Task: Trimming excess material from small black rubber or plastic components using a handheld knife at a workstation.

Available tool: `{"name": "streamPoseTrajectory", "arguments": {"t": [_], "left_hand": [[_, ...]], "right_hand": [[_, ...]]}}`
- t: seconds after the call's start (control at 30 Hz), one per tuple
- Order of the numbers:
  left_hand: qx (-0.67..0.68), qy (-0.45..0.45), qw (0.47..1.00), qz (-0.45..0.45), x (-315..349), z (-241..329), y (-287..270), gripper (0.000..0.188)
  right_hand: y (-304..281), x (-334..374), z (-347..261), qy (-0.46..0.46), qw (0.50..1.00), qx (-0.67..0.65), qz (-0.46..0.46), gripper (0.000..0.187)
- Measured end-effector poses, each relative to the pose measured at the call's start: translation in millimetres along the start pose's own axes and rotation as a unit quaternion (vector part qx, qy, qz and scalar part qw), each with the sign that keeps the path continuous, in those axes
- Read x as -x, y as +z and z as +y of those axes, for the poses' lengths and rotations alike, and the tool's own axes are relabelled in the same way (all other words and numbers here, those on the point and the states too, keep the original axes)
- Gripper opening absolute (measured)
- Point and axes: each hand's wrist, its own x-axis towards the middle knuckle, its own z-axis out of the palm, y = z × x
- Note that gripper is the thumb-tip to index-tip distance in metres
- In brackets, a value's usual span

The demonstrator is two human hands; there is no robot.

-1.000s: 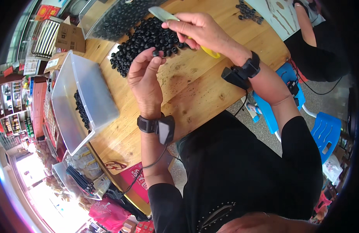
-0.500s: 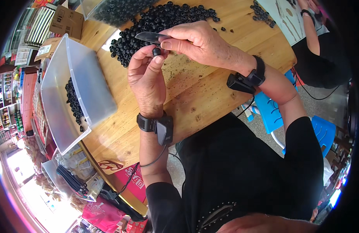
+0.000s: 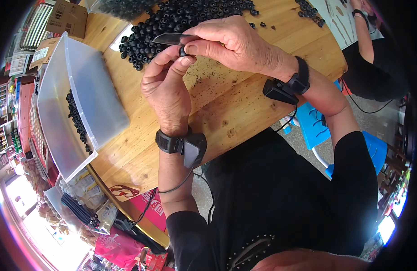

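My left hand (image 3: 167, 90) pinches a small round black part (image 3: 183, 51) between thumb and fingertips. Its kind I cannot tell for sure; it looks like a rubber or plastic piece. In my right hand (image 3: 235, 44) is a short knife with a dark blade (image 3: 173, 39), the blade pointing left. The right thumb tip lies against the black part, just below the blade. Beyond both hands spreads a large pile of similar black parts (image 3: 149, 36), several showing a ring-like hollow. My right fingers partly hide the knife's grip.
Left of my hands stands a translucent plastic bin (image 3: 97, 90) with some black parts (image 3: 75, 117) inside. Another clear bin (image 3: 93, 8) stands at the back. Red-framed glasses (image 3: 124, 191) lie at the wooden table's (image 3: 217, 122) near left edge. Another person's arm (image 3: 364, 40) shows at far right.
The right thumb has come down onto the black part, and the knife has moved slightly left and down with it. The whole view has shifted a little.
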Motion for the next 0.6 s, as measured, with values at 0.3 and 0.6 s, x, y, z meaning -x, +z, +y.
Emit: {"name": "streamPoseTrajectory", "arguments": {"t": [0.3,0.6], "left_hand": [[-0.012,0.000,0.999,0.043,3,-6,2,0.021],[0.012,0.005,1.000,-0.005,-1,-3,0,0.021]], "right_hand": [[2,3,-1,-0.031,0.995,0.097,-0.001,0.022],[5,5,-6,-0.020,0.998,0.061,0.011,0.021]]}}
